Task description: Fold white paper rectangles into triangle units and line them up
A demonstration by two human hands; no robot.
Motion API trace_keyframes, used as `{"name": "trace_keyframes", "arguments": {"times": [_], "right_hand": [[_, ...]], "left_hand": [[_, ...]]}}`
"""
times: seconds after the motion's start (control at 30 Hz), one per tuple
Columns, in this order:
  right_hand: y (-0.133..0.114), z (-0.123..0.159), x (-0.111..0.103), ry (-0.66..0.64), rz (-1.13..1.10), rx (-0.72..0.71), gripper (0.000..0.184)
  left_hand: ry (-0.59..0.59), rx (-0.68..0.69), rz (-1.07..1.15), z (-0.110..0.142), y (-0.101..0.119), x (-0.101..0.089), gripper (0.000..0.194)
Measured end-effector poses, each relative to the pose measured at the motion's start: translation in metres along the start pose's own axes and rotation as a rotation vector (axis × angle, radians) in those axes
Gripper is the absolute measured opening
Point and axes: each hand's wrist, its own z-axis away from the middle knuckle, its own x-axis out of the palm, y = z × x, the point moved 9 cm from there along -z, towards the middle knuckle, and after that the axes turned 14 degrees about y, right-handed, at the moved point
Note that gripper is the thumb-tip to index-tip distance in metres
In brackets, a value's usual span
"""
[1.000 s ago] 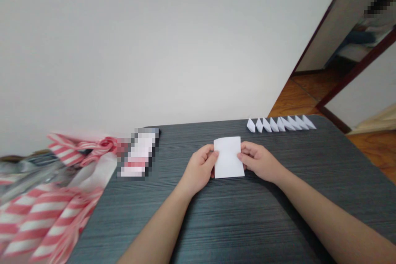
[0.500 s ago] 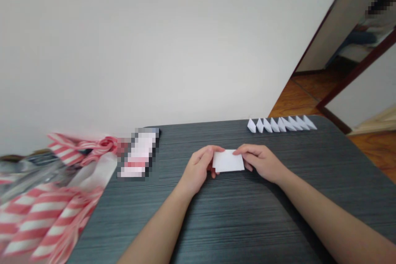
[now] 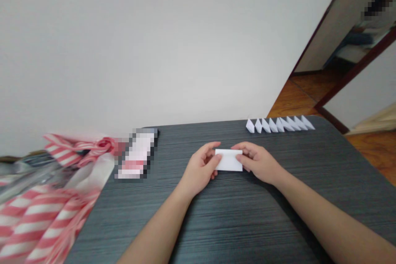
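The dark grey table point(image 3: 247, 227) with its fine wood-like stripes carries few things — far beyond the right hand point(image 3: 258, 163), near the back edge, stands one row of small white folded paper pieces point(image 3: 280, 124). Left of the left hand point(image 3: 199, 169) lies a flat rectangular object point(image 3: 137, 154), too blurred to tell, and further left a pink-and-white striped plastic bag point(image 3: 52, 218) lies over the table edge.

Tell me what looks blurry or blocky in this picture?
In the head view, the red-and-white striped plastic bag looks blurry, the pink-and-white oblong object is hidden by coarse blocks, and the white paper rectangle looks sharper in soft, even light.
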Motion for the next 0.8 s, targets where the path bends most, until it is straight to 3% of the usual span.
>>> {"name": "trace_keyframes", "arguments": {"times": [0.13, 0.3, 0.53, 0.8], "right_hand": [[0.0026, -0.0007, -0.0042, 0.042, -0.033, 0.015, 0.026], [0.0015, -0.0014, -0.004, 0.05, -0.035, 0.011, 0.027], [-0.0008, -0.0002, 0.0009, -0.005, -0.017, 0.027, 0.023], [-0.003, -0.0012, -0.0007, 0.02, -0.086, 0.021, 0.024]], "left_hand": [[-0.03, -0.024, -0.102, 0.0007, -0.0003, 0.0023, 0.031], [-0.03, -0.004, -0.171, 0.0006, -0.0004, 0.0016, 0.026], [-0.016, 0.028, -0.171, 0.0, 0.0016, -0.0002, 0.027], [-0.035, -0.019, -0.129, 0.001, 0.0009, 0.004, 0.028]]}}
